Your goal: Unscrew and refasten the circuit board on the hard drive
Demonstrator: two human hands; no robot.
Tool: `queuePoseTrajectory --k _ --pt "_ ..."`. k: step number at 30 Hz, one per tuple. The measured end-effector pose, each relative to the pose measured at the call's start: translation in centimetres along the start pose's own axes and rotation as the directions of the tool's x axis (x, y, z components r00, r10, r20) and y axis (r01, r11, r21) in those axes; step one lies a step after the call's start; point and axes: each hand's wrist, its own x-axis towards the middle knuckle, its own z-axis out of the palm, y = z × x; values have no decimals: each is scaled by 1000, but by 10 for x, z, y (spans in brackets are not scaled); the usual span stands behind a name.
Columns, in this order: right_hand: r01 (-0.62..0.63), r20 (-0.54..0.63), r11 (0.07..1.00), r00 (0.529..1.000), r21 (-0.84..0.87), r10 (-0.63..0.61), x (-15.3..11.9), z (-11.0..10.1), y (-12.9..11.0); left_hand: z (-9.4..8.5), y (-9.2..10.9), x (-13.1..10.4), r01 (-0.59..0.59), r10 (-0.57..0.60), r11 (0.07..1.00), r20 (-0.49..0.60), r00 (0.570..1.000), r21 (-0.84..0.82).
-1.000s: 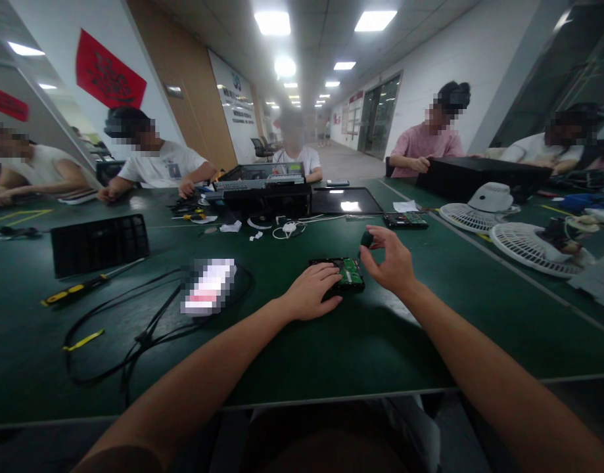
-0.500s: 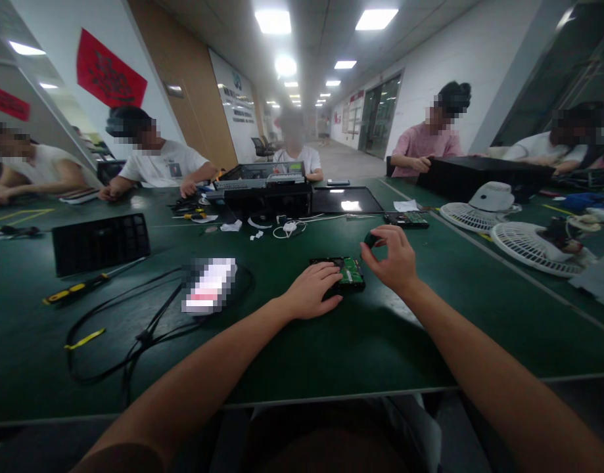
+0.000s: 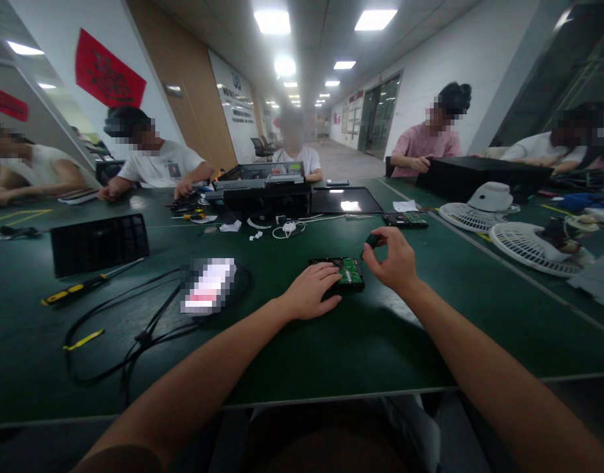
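Note:
A hard drive [image 3: 351,270] lies on the green table with its green circuit board facing up. My left hand [image 3: 311,289] rests across its left part, fingers stretched out flat on top and thumb apart at the near edge. To the right of the drive, my right hand [image 3: 393,259] is raised, with thumb and fingertips pinched round the dark handle of a small screwdriver [image 3: 371,242]. Its thin shaft slants down toward the drive's right edge; the tip is too small to make out.
A phone [image 3: 208,286] and a looped black cable [image 3: 142,337] lie left, near a yellow-black screwdriver [image 3: 79,289] and a black panel [image 3: 100,244]. An opened computer case [image 3: 262,190] stands ahead. Another circuit board [image 3: 406,219] and white fan parts [image 3: 528,246] lie right. Several people sit around.
My right hand has shifted very slightly, and the screwdriver's handle has turned or tilted a little between the fingertips. My left hand and the hard drive stay in place.

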Motion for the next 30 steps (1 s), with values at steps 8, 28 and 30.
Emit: queuePoseTrajectory --k 8,28,30 --pt "3 -19 1000 1000 7 -3 2 -1 -1 0 -1 0 -6 6 1000 4 1000 13" --pt "-35 -4 994 999 106 36 1 3 0 0 0 1 -7 7 1000 1 1000 14" --pt "-21 -11 992 1000 121 22 1 4 -1 0 0 1 -9 9 1000 0 1000 15"
